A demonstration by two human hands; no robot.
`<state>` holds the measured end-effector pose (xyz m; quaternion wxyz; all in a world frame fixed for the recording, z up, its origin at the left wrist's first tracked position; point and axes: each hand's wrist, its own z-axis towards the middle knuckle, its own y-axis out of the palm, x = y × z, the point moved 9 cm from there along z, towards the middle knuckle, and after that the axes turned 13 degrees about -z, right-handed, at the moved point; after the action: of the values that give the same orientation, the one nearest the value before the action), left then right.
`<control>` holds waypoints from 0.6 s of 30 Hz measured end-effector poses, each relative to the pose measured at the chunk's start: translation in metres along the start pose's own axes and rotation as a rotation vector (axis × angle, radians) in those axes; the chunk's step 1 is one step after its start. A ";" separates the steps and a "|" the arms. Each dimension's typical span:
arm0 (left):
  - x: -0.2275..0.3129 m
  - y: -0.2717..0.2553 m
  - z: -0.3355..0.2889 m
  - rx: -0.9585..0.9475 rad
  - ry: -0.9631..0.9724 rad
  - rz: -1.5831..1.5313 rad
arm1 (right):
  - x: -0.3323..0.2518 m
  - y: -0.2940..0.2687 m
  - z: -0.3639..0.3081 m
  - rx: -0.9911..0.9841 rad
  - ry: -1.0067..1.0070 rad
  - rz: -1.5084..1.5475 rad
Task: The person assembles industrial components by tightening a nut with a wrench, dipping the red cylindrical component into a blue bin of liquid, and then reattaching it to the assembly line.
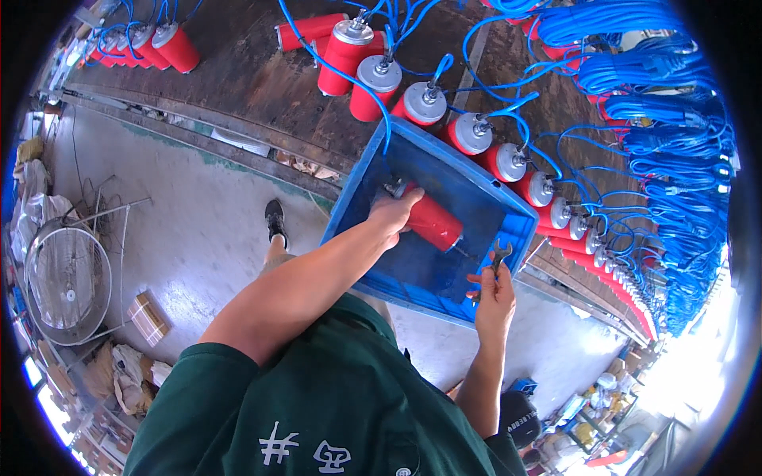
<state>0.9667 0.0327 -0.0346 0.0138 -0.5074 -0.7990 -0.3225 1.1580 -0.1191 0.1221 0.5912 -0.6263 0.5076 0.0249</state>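
Note:
My left hand [389, 218] is wrapped round one end of a red cylinder [435, 224] with a metal fitting at the gripped end. The cylinder lies tilted over the inside of a blue plastic crate [520, 228]; a thin dark rod or lead shows at its far end. At the crate's near right corner, my right hand [496, 300] grips an open-ended wrench [501, 254], whose jaw points away from me. The wrench and the cylinder are apart. I cannot tell whether the crate's dark, glossy bottom holds liquid.
Red cylinders with silver caps [471, 133] and blue cables stand in a row along a brown worktable [230, 67], close to the crate's far edge. Coiled blue cables [675, 143] are heaped at right. A large fan [70, 293] stands on the floor at left.

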 end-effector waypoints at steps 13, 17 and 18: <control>0.007 -0.003 -0.009 0.099 0.011 0.076 | -0.003 0.008 0.001 -0.025 0.001 -0.034; 0.006 -0.004 -0.010 0.111 0.021 0.072 | -0.005 0.010 0.002 -0.027 -0.014 -0.044; 0.007 -0.003 -0.011 0.112 0.020 0.071 | -0.005 0.011 0.002 -0.028 -0.014 -0.046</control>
<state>0.9577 0.0318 -0.0246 0.0615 -0.5305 -0.7972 -0.2817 1.1498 -0.1121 0.1165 0.5863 -0.6456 0.4888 0.0227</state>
